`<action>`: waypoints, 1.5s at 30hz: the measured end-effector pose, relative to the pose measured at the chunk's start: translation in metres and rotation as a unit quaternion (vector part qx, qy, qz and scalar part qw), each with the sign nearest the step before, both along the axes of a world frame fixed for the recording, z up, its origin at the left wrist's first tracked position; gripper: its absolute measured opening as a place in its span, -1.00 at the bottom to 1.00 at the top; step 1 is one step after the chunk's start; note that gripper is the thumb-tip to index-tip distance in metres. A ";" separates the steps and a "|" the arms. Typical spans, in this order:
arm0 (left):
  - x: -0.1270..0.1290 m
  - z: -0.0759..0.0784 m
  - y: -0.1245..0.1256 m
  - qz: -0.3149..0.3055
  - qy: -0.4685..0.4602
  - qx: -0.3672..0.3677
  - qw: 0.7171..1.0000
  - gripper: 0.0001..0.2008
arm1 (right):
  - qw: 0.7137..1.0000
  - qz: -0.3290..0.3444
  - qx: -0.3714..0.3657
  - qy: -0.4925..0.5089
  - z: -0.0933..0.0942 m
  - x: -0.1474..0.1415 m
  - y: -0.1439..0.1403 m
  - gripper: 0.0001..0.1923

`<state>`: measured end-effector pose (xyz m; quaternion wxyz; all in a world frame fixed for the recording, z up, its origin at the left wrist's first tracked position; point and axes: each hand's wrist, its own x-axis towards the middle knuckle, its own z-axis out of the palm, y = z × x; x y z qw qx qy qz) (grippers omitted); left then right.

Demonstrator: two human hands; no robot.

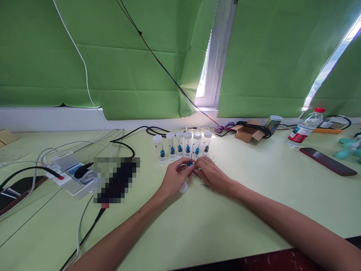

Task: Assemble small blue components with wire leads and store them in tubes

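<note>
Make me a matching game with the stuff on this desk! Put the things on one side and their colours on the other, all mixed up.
Things:
1. water bottle cap
2. cardboard box
3. small part pinched between the left hand and the right hand
4. caps on the row of clear tubes

Colours:
A. white
B. blue
C. red
D. brown

Pairs: 1-C, 2-D, 3-B, 4-A
</note>
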<state>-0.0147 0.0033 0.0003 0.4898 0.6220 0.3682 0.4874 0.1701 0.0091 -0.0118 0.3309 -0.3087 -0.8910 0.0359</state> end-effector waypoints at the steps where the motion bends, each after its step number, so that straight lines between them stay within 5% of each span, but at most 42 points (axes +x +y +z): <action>1: 0.000 0.000 0.000 0.001 0.001 0.000 1.000 -0.75 | 1.000 0.000 -0.002 0.001 0.000 0.000 0.000 -0.88; 18: 0.001 0.002 -0.002 0.016 0.012 -0.005 1.000 -0.69 | 1.000 0.003 -0.005 0.015 0.002 0.001 0.000 -0.83; 45: 0.002 0.002 -0.002 -0.065 -0.079 -0.091 0.991 -0.68 | 0.995 0.025 0.013 0.097 0.001 0.001 0.000 -0.85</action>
